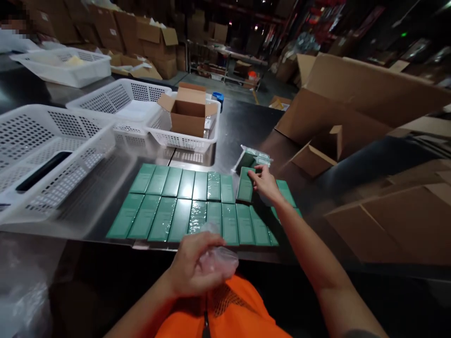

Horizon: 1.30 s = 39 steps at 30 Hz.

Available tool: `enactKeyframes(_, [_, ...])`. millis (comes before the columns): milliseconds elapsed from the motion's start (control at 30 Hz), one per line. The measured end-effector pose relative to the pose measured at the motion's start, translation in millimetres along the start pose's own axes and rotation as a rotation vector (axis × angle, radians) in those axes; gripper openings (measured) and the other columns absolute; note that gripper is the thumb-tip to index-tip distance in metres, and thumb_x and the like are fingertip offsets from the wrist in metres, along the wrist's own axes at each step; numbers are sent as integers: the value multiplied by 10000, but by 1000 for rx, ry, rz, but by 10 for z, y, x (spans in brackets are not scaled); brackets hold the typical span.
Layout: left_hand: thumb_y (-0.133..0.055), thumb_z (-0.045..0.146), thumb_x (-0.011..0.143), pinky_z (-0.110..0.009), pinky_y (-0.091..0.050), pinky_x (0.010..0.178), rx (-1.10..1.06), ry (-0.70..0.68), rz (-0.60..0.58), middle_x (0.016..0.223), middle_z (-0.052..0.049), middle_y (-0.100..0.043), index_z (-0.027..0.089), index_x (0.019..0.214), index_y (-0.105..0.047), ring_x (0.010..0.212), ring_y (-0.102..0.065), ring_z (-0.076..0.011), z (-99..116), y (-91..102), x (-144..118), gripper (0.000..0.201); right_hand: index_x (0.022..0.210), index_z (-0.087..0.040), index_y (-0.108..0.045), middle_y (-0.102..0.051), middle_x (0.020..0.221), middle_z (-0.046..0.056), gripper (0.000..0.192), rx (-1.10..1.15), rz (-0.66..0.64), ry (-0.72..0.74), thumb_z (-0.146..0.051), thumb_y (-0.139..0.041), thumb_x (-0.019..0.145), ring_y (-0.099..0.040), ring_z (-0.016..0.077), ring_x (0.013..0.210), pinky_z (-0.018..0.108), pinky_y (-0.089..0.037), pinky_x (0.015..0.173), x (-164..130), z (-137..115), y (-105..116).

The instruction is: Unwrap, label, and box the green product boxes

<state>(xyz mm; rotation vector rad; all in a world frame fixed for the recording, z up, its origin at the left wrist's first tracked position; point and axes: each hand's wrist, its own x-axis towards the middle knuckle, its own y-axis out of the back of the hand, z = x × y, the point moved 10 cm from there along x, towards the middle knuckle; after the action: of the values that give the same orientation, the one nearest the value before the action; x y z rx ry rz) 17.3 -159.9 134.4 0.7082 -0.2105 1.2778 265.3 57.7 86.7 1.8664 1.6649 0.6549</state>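
My left hand (199, 263) is closed around a crumpled clear plastic wrapper (220, 260), low in front of the orange vest. Farther out, my right hand (264, 183) grips a green box (244, 185) by its upper right edge; the box leans slightly and its bottom is near the back row. Two rows of flat green boxes (158, 211) lie side by side on the metal table, some with shiny film on them. Just behind my right hand sits a plastic-wrapped bundle of green boxes (252, 157). My right forearm hides part of the rows.
White perforated baskets (82, 176) line the left side; one holds an open small carton (188, 117). A blue roll-like object (217, 98) stands behind it. Large open cardboard boxes (338, 103) crowd the right. A person is partly visible at the far upper left.
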Motion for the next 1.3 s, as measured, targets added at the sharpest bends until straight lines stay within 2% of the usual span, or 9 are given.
enactKeyframes(233, [-526,93,800,-261,-503,699,-11,134,43,809,-61,-638,192,580,-405,858,-650,-184,-153,115,-46,270,828,-190,-731,-741,853,90,162,-429,-163,147,-327,-657,868,-696,264,870,305,-507,784,-197,-205,-378])
enactKeyframes(333, [-506,82,824,-242,-530,681,-104,147,95,945,-69,-699,188,585,-401,842,-691,-170,-243,174,-138,282,1113,-202,-718,-707,1134,120,278,-509,-36,213,-361,-570,939,-614,294,1118,365,-463,948,-284,-442,-130])
enactKeyframes(500, [-534,110,774,-192,-433,468,-306,248,105,590,46,-594,222,874,-598,459,-548,-108,-425,126,-216,163,1370,-152,-534,-419,1527,162,503,-719,230,402,-189,-611,874,-321,375,1400,526,-361,1068,-211,-741,283])
enactKeyframes(667, [-556,405,873,-247,-447,518,-292,261,5,591,-37,-638,172,682,-676,516,-556,-141,-390,7,-115,325,940,-171,-647,-681,1060,149,148,-493,175,448,-124,-619,802,-589,326,1090,459,-460,951,-231,-579,392])
enactKeyframes(867, [-626,560,840,-235,-440,440,-383,752,2,695,-41,-702,174,1088,-703,547,-630,-167,-930,-182,-115,465,1288,-205,-509,-624,1136,131,454,-56,348,370,-425,-567,896,-651,265,934,412,-579,761,-837,-325,553])
enactKeyframes(967, [-667,531,810,-282,-558,734,-442,665,141,1118,-102,-731,211,1354,-539,971,-698,-217,-957,-148,190,644,1314,-250,-471,-675,1087,103,455,405,154,251,-485,-533,930,-694,251,889,420,-603,761,-1179,-134,42])
enactKeyframes(1067, [-619,473,834,-305,-549,783,-394,551,197,1109,-99,-720,186,1275,-547,944,-685,-213,-905,-113,440,531,1261,-278,-538,-681,1115,94,429,571,-65,240,-479,-621,891,-687,255,967,436,-590,852,-1497,-165,-451])
enactKeyframes(1200, [-651,314,786,-297,-513,746,-136,425,-34,997,-55,-729,196,1128,-625,840,-663,-197,-740,-192,545,363,1373,-324,-523,-560,1353,95,592,371,-6,454,-391,-747,829,-543,272,1251,468,-480,1046,-1660,-425,-281])
enactKeyframes(1300, [-607,273,807,-295,-488,735,18,344,-218,994,-52,-728,196,1155,-627,805,-655,-188,-652,-265,509,358,1429,-329,-492,-627,1282,81,612,351,-94,581,-358,-724,863,-606,247,1159,419,-520,982,-1656,-653,-140])
